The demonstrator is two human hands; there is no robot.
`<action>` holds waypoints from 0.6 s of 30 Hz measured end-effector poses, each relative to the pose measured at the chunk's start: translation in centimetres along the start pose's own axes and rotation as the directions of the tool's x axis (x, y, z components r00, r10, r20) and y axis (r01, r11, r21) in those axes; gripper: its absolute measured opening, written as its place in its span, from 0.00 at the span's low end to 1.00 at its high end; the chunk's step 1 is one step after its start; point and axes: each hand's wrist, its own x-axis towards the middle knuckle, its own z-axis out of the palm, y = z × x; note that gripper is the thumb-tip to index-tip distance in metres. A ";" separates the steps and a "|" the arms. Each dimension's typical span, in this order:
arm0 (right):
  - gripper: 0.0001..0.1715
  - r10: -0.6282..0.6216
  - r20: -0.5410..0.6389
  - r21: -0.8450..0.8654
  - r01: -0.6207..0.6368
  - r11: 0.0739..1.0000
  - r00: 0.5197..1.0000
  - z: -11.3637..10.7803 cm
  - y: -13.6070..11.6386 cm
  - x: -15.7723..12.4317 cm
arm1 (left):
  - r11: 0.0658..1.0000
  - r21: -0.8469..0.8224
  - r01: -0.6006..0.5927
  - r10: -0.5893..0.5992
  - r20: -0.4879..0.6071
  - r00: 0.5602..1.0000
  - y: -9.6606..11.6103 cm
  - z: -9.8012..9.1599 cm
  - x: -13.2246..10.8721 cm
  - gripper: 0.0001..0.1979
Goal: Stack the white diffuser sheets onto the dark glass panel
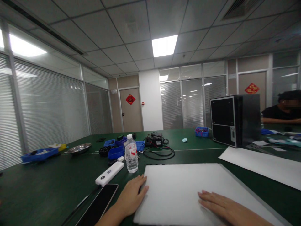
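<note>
A large flat white board (174,188) lies on the green table directly in front of me. My left hand (133,193) rests at the board's left edge, its fingers stretched forward and the thumb apart, touching the edge. On the board's right half my right hand (217,202) lies palm down, fingers extended and nothing in them. Left of my left hand are a dark-screened phone (100,205) and a white power bank (110,173) with a black cable. A clear water bottle (132,155) stands upright just beyond that hand.
Blue bins (115,153) and a black adapter (154,141) with coiled cables sit farther back. A metal dish (79,148) is at left. A computer tower (235,121) and a long white sheet (261,164) occupy the right. Another person (279,110) sits at far right.
</note>
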 end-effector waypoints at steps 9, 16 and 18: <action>0.39 0.219 -0.507 -0.333 -0.423 0.843 0.834 -5.1 20.0 -3.3 | 0.999 -0.006 0.036 -0.036 0.009 0.999 0.1 0.0 0.6 0.28; 0.33 0.553 -0.516 -0.164 -0.709 0.685 0.654 -7.4 29.4 -9.5 | 1.000 0.006 0.016 -0.016 -0.006 1.000 0.4 0.2 0.9 0.25; 0.33 0.553 -0.507 -0.169 -0.706 0.688 0.661 -7.3 28.8 -9.2 | 1.000 0.003 0.018 -0.018 0.003 1.000 0.5 0.2 0.9 0.25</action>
